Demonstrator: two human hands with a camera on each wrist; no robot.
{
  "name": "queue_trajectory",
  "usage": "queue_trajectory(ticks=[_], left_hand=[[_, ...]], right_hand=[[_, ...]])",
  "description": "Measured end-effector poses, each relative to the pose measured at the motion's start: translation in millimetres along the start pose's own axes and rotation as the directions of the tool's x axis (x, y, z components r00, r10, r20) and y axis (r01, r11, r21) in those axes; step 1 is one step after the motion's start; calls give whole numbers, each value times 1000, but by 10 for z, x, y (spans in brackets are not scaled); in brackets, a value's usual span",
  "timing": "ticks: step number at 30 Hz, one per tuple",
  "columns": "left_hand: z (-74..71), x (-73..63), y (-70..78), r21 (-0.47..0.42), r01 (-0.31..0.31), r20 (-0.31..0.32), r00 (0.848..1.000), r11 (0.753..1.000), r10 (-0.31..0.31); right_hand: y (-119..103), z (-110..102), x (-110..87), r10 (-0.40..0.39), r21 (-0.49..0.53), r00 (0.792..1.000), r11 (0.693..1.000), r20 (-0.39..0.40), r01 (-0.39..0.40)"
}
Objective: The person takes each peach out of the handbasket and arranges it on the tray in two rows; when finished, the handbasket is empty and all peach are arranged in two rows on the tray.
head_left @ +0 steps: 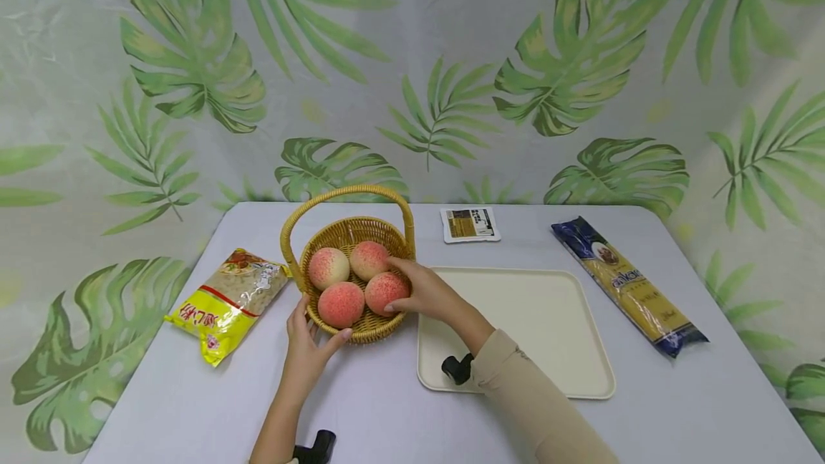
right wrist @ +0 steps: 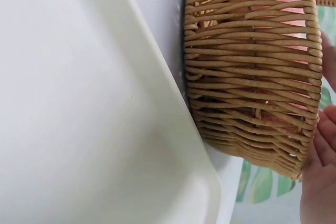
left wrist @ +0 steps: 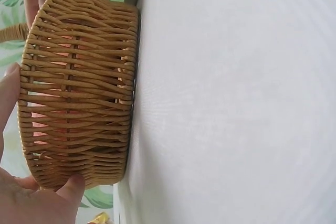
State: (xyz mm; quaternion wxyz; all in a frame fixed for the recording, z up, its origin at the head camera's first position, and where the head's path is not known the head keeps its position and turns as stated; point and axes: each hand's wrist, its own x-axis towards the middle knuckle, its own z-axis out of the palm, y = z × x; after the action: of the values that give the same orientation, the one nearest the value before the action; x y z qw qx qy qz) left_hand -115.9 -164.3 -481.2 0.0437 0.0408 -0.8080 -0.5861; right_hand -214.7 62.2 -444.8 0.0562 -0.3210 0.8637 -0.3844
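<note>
A wicker basket (head_left: 377, 335) stands upright on a white table (head_left: 387, 414), left of centre, holding four pink-and-cream peaches. The right hand (head_left: 430, 293) reaches in from the right, thumb and fingers curled round the near-right peach (head_left: 383, 291). The left hand (head_left: 306, 353) grips the basket's near-left rim, thumb at the near edge, fingers at the left side.

The held peach looks light and fairly firm, perhaps imitation fruit, with a speckled skin that seems unlikely to slip. Being round, it could roll if loosed on a flat surface. A hold across its widest part, thumb near and fingers far, seems best. The basket appears stiff with slight give; its rim suits a steadying hand.

The near-left peach (head_left: 341, 304) and far-right peach (head_left: 369, 260) sit close beside the held one, leaving little finger room; the far-left peach (head_left: 329, 268) completes the group. The handle (head_left: 348, 190) arches over the far part, so the near side offers clearer access.

Just right of the basket lies a shallow cream tray (head_left: 528, 321), partly beneath a beige sleeve (head_left: 541, 407). A yellow-and-clear food bag (head_left: 228, 299) lies left, near the basket. A small white packet (head_left: 470, 225) rests beyond the tray; a blue-and-gold pasta packet (head_left: 628, 285) slants at right, well apart from the basket.
</note>
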Motion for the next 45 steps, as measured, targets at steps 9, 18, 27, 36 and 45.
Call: queue_trajectory(ticks=[9, 18, 27, 36, 45], left_hand=[[6, -1, -11, -9, 7, -6, 1000, 1000, -7], [16, -1, -12, -22, 4, -1, 1000, 1000, -4], [17, -5, -14, -23, 6, 2, 1000, 1000, -6], [11, -7, 3, -29, 4, 2, 1000, 1000, -4], [11, -4, -3, -20, 5, 0, 1000, 1000, -5]], right_hand=[[-41, -1, 92, 26, -142, 994, 990, 111, -10], [-58, 41, 124, -18, -156, 996, 987, 83, 31], [-69, 65, 38, -22, -107, 998, 994, -56, 16], [-203, -102, -96, -92, -43, 969, 995, -228, 85], [-98, -396, -383, -116, 31, 910, 990, -397, 140]])
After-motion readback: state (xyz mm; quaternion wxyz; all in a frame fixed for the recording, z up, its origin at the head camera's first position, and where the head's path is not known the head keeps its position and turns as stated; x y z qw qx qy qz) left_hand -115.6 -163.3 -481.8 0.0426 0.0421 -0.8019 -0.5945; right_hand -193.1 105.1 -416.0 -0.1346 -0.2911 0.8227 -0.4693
